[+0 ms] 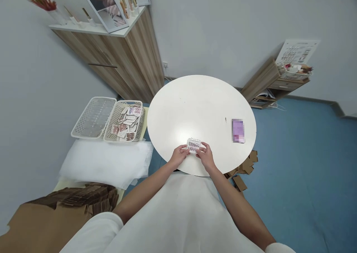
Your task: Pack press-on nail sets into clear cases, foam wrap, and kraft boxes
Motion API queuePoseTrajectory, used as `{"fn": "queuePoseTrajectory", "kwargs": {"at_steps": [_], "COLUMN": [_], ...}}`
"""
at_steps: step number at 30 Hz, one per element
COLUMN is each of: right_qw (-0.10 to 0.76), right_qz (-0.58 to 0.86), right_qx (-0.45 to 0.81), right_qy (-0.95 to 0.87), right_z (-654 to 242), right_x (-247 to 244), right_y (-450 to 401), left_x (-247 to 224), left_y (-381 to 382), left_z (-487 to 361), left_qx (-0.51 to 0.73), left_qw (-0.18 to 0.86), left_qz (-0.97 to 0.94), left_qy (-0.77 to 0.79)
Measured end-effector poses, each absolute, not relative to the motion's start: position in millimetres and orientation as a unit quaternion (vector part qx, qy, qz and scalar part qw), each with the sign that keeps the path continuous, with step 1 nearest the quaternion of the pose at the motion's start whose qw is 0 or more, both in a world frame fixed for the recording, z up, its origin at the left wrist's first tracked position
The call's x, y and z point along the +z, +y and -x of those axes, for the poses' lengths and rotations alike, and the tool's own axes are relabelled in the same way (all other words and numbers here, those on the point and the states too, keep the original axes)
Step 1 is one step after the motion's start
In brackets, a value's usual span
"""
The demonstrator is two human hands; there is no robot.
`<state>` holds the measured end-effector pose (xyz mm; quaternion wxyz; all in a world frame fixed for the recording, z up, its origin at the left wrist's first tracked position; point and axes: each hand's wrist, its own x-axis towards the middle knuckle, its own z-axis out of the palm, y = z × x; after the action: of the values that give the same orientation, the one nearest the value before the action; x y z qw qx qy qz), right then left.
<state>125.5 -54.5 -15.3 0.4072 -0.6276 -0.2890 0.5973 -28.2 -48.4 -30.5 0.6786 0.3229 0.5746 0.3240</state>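
Observation:
Near the front edge of a white round table (200,97), a small clear plastic case (193,145) is held between both hands. Two rows of small pinkish pieces, which look like press-on nails, show inside it. My left hand (179,155) grips the case's left side, thumb on the near corner. On the opposite side, my right hand (205,156) pinches the right edge with thumb and fingers. Whether the case is fully closed is too small to tell.
A purple, pixelated rectangular item (238,130) lies on the table's right. To the left stand a white basket (142,123) of small packets, its lid (93,117), white sheets (108,160) and stacked cardboard (89,199). Cardboard pieces (247,165) lie below the table's right side.

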Motion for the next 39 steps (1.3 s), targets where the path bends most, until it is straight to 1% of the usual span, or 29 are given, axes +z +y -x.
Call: {"fn": "queuePoseTrajectory", "kwargs": {"at_steps": [4,8,13,19,23,27,32,39], "right_qw": [0.389,0.350,0.297,0.237,0.213,0.208,0.203,0.182], "right_qz": [0.604,0.565,0.566,0.572,0.584,0.600,0.624,0.632], "right_qx": [0.609,0.627,0.584,0.580,0.570,0.535,0.495,0.463], "right_qy": [-0.336,-0.406,-0.501,-0.530,-0.538,-0.557,-0.570,-0.594], "right_z": [-128,-124,-94,-32,9,40,60,64], "right_x": [-27,-36,-42,-53,-63,-71,-75,-75], "right_y": [-48,-34,-11,25,53,77,95,92], "left_x": [-37,-43,-46,-50,-62,-74,-81,-87], "left_y": [-53,-53,-43,-13,14,41,62,62], "left_z": [25,27,46,100,142,172,190,193], "left_qx": [0.363,0.396,0.436,0.374,0.333,0.304,0.281,0.286], "left_qw": [0.598,0.555,0.503,0.447,0.441,0.427,0.427,0.405], "left_qz": [-0.359,-0.362,-0.325,-0.331,-0.371,-0.429,-0.475,-0.525], "left_qy": [0.618,0.635,0.672,0.742,0.746,0.736,0.716,0.692]}}
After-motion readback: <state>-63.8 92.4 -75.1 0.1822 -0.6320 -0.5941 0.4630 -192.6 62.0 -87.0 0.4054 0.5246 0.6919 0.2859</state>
